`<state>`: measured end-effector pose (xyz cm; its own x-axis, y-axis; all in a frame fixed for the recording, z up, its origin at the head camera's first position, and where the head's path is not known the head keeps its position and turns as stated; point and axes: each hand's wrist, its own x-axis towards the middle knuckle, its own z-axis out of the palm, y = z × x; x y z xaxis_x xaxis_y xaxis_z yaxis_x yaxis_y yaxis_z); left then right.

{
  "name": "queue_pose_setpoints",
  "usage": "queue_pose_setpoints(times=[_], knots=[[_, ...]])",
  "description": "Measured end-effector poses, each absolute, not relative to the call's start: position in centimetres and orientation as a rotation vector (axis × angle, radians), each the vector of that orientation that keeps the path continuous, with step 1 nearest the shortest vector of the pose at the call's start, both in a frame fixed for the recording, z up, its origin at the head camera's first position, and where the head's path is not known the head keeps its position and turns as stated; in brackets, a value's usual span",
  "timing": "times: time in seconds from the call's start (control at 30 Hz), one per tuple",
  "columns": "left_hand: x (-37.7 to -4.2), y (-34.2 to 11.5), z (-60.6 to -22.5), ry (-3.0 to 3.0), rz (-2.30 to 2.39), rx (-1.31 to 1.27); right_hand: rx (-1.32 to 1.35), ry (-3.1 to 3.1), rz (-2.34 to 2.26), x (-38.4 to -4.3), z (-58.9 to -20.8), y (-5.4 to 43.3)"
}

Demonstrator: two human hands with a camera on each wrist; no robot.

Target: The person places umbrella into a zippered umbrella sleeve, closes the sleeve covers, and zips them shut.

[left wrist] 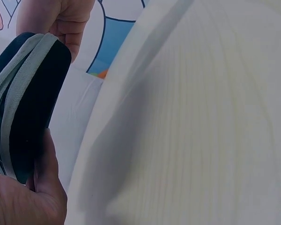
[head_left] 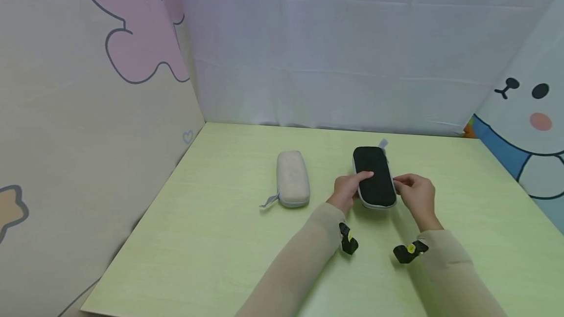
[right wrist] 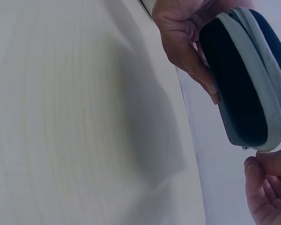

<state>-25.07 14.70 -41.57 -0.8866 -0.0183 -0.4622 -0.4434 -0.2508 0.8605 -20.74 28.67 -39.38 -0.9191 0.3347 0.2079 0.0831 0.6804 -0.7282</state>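
Note:
A black zip case (head_left: 373, 175) with pale grey zipper bands is held above the table by my left hand (head_left: 347, 189). My left thumb lies over its top face, and the other fingers reach under it. At the case's right side, my right hand (head_left: 416, 194) pinches at the zipper edge with thumb and forefinger. The zipper pull itself is mostly hidden by those fingertips (right wrist: 254, 161). In the left wrist view a narrow gap runs between the zipper bands (left wrist: 23, 89). A light strap tab (head_left: 383, 144) sticks out at the far end.
To the left, a beige zip case (head_left: 293, 178) with a grey strap (head_left: 270, 201) lies on the pale yellow-green table (head_left: 211, 238). A white cloth backdrop (head_left: 335, 53) stands along the far edge, with cartoon-printed panels (head_left: 145, 126) at the sides.

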Motion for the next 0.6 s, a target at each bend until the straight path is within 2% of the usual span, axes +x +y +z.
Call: queue_pose_setpoints(times=[0.6], knots=[[-25.18, 14.55, -41.81, 1.757, 2.196, -0.569, -0.334, -2.594, 1.129, -20.24, -39.59, 28.72]])
